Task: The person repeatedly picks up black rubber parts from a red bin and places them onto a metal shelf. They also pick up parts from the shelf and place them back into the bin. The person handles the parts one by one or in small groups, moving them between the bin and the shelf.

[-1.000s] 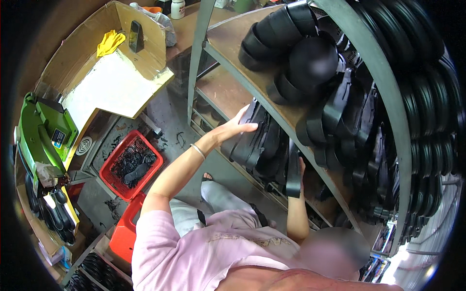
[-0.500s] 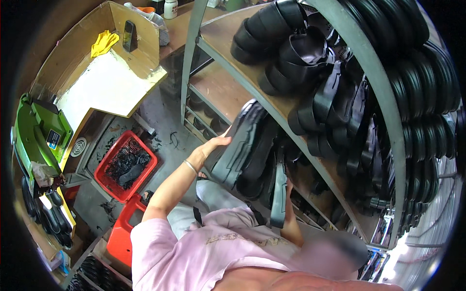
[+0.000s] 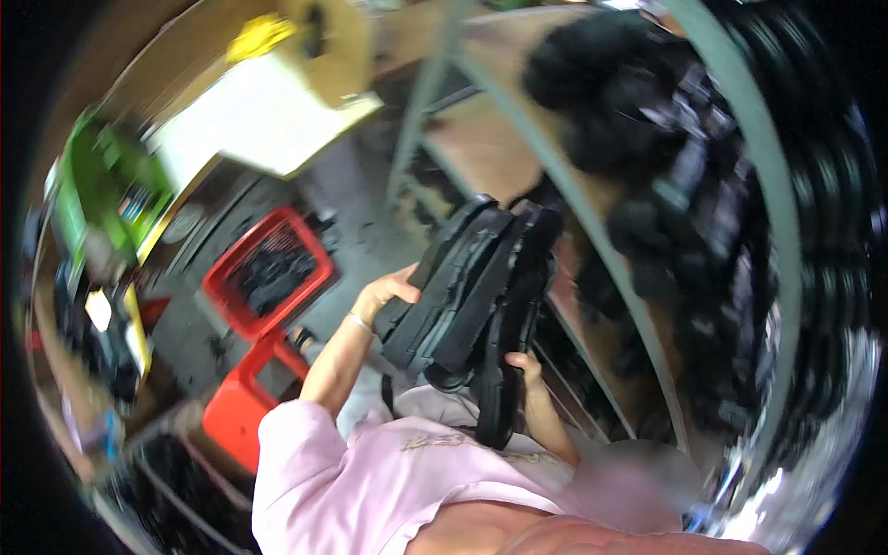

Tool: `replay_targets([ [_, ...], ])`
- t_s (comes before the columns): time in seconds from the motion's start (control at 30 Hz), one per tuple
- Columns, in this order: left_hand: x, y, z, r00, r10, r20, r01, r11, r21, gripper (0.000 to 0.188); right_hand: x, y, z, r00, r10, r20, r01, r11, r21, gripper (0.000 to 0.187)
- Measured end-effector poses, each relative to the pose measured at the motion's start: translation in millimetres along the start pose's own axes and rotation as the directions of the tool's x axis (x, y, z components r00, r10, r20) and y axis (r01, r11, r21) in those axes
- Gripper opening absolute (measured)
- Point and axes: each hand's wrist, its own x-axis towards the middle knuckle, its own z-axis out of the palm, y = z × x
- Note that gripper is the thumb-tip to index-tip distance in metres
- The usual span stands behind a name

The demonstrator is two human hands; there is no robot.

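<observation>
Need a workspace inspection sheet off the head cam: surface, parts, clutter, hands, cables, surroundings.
Surface: white tabletop at upper left, yellow glove-like item at its far edge.
Parts: several black sole-shaped pieces, held side by side as a bundle, off any surface.
Clutter: red basket of dark scraps on the floor; red plastic seat beside it.
Hands: left hand grips the bundle's left side; right hand holds its lower right.
Cables: nothing seen clearly; edges blurred.
Surroundings: green machine at left; metal rack with black pieces at right.
</observation>
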Motion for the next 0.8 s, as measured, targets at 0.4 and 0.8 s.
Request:
replay_targets([
  [0.4,-370.6,-104.6,48.6,0.221,0.469,-0.855,-0.846,0.528,0.071,0.068,74.1,98.1,283.8,0.514,0.673,0.532,-0.399,0.737,-0.546,0.045],
  [0.8,-719.2,148.5,-11.9,-0.256,0.746,-0.615,-0.739,0.259,0.622,0.048,52.0,138.0,738.0,0.369,0.252,0.894,-0.704,0.705,0.091,0.046],
])
